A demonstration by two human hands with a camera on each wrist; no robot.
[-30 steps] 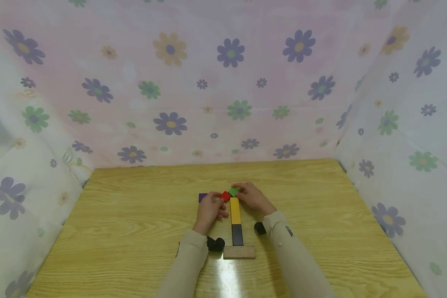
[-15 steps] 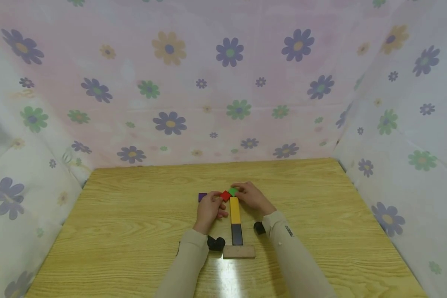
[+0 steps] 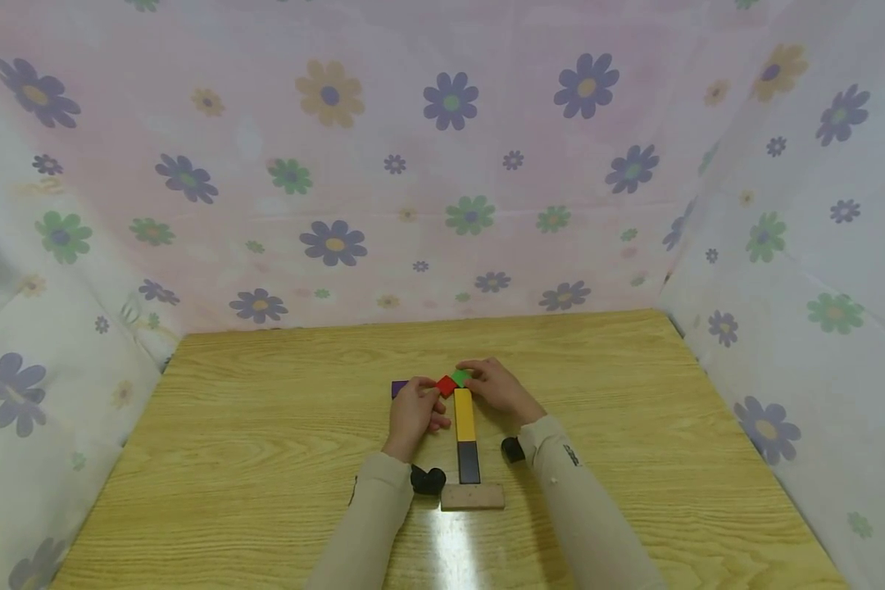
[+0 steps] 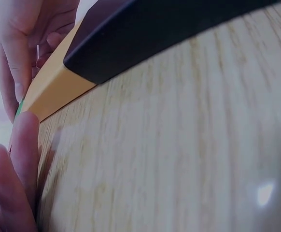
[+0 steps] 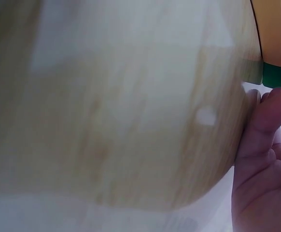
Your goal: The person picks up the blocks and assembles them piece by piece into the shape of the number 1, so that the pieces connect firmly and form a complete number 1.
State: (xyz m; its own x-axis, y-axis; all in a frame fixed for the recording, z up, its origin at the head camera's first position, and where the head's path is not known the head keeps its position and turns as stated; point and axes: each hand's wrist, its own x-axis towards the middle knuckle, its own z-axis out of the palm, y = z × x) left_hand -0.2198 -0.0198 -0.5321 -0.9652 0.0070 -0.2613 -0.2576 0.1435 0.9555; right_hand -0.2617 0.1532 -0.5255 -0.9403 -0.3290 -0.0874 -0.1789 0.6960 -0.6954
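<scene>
In the head view, a red block (image 3: 446,386) is set at an angle, with my left hand (image 3: 410,416) pinching its near side. Beside it, touching or nearly so, sits a green block (image 3: 460,378), pinched by the thumb and fingers of my right hand (image 3: 497,387). Directly below the green one runs a long yellow block (image 3: 465,415), then a black block (image 3: 469,462), then a plain wooden block (image 3: 473,496) lying crosswise. The right wrist view shows the green block (image 5: 273,75) against the yellow block's end (image 5: 273,31). Fingers mostly hide the red block in the left wrist view.
A purple block (image 3: 398,388) lies just left of my left hand, partly covered by it. Black wrist-worn devices (image 3: 428,480) sit by both cuffs. Flowered cloth (image 3: 413,188) hangs around the back and sides of the wooden table (image 3: 265,459).
</scene>
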